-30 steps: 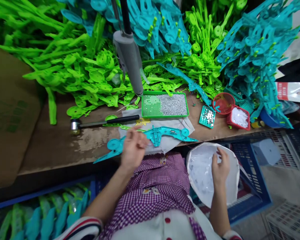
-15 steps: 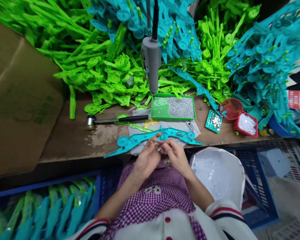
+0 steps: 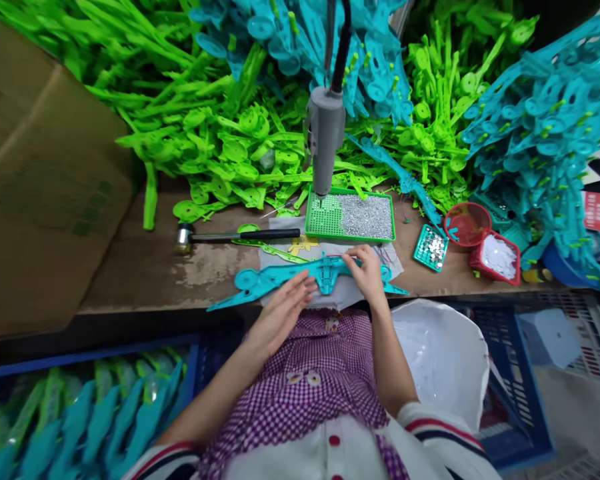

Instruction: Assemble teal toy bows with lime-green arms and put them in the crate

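A long teal plastic toy part (image 3: 280,275) lies on a white cloth (image 3: 347,293) at the bench's near edge. My left hand (image 3: 283,311) rests by its middle with fingers stretched out, holding nothing. My right hand (image 3: 369,269) lies over the part's right section, fingers curled down onto it. What is under the fingertips is hidden. A grey hanging screwdriver (image 3: 326,140) points down over a green screw tray (image 3: 351,217) just behind.
A hammer (image 3: 235,236) lies left of the tray. Heaps of green (image 3: 220,143) and teal (image 3: 535,133) plastic parts fill the back. A small teal tray (image 3: 430,247), red bowls (image 3: 480,233), a cardboard box (image 3: 40,180), a white bag (image 3: 443,357) and blue crates (image 3: 515,373) surround me.
My right hand left the white bag, met my left hand in front of me, then both moved forward onto the teal part. The view shifted left.
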{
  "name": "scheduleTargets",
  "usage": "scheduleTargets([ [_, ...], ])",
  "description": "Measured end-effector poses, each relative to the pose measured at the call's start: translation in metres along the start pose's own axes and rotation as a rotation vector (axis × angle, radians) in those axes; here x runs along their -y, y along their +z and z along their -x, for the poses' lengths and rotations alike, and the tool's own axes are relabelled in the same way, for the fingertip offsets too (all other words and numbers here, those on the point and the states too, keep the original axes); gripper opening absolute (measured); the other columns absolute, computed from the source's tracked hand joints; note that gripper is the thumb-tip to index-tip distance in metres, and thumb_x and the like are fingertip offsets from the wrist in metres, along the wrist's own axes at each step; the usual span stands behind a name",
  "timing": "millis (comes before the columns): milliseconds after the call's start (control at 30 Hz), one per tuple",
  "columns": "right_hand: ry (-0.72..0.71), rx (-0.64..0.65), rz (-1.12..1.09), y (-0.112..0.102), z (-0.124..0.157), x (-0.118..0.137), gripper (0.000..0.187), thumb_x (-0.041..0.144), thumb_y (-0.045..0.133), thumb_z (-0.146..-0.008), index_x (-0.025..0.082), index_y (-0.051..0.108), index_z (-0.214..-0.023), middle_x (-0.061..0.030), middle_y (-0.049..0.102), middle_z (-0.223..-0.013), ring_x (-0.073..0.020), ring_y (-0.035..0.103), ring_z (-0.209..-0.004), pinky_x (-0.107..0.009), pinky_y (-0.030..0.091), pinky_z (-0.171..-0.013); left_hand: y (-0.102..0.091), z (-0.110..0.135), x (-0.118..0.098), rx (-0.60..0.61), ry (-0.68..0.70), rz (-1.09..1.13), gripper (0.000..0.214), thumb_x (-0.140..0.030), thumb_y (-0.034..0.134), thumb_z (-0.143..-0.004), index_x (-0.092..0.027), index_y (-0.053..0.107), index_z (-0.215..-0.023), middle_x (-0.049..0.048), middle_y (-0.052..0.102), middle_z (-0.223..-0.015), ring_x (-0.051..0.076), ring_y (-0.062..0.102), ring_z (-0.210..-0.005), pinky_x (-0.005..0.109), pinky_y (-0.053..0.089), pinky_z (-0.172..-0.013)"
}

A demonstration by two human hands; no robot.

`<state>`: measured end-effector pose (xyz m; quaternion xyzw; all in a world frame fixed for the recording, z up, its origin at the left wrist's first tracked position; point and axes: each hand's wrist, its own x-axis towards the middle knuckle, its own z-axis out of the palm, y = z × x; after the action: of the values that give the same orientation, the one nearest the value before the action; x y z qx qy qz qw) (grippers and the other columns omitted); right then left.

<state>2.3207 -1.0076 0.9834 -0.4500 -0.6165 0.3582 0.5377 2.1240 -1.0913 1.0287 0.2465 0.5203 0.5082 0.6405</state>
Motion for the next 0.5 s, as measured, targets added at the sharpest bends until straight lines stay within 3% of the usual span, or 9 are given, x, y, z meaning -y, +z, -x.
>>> scheduleTargets([
  [100, 0.013, 0.061, 0.042, -0.012, 0.016, -0.034, 0.023, 0.042, 0.063, -0.093, 0.021, 0.072, -0.09, -0.0066, 0.063, -0.101, -0.02, 0.061, -0.104, -0.035, 0.047, -0.095, -0.006, 0.001, 0.021, -0.142, -0.032, 0.072, 0.026, -0.015, 0.074, -0.084, -0.016, 0.069, -0.109, 0.012, 0.07, -0.126, 0.02, 0.067, -0.117, 0.032, 0.05, -0.106],
  [200, -0.008, 0.16, 0.054, -0.013, 0.02, -0.04, 0.023, 0.042, 0.063, -0.094, 0.022, 0.072, -0.09, -0.0063, 0.062, -0.103, -0.0197, 0.061, -0.104, -0.036, 0.047, -0.096, -0.002, -0.007, 0.024, -0.144, -0.005, 0.215, 0.014, -0.016, 0.073, -0.085, -0.017, 0.068, -0.098, 0.0087, 0.072, -0.122, 0.02, 0.067, -0.118, 0.034, 0.05, -0.106],
  [267, -0.011, 0.19, 0.054, -0.012, 0.019, -0.038, 0.022, 0.042, 0.064, -0.094, 0.022, 0.071, -0.088, -0.0061, 0.063, -0.101, -0.02, 0.061, -0.101, -0.036, 0.047, -0.095, 0.003, -0.017, 0.024, -0.158, -0.006, 0.251, 0.01, -0.019, 0.075, -0.084, -0.017, 0.066, -0.089, 0.0061, 0.074, -0.107, 0.018, 0.07, -0.108, 0.032, 0.054, -0.1],
  [367, -0.021, 0.186, 0.019, -0.016, 0.018, -0.035, 0.02, 0.041, 0.066, -0.092, 0.023, 0.07, -0.084, -0.0057, 0.064, -0.099, -0.0212, 0.062, -0.103, -0.038, 0.047, -0.096, 0.012, -0.03, 0.025, -0.205, 0.07, 0.176, 0.021, -0.026, 0.081, -0.08, -0.016, 0.064, -0.085, 0.0032, 0.072, -0.09, 0.015, 0.07, -0.087, 0.028, 0.056, -0.085],
  [500, -0.012, 0.097, -0.101, -0.028, 0.021, -0.031, 0.015, 0.037, 0.068, -0.09, 0.023, 0.068, -0.082, -0.0051, 0.062, -0.1, -0.0232, 0.064, -0.111, -0.04, 0.048, -0.1, 0.02, -0.036, 0.026, -0.138, 0.123, 0.131, 0.035, -0.036, 0.085, -0.076, -0.019, 0.058, -0.092, 0.0029, 0.073, -0.096, 0.018, 0.071, -0.087, 0.036, 0.057, -0.086],
])
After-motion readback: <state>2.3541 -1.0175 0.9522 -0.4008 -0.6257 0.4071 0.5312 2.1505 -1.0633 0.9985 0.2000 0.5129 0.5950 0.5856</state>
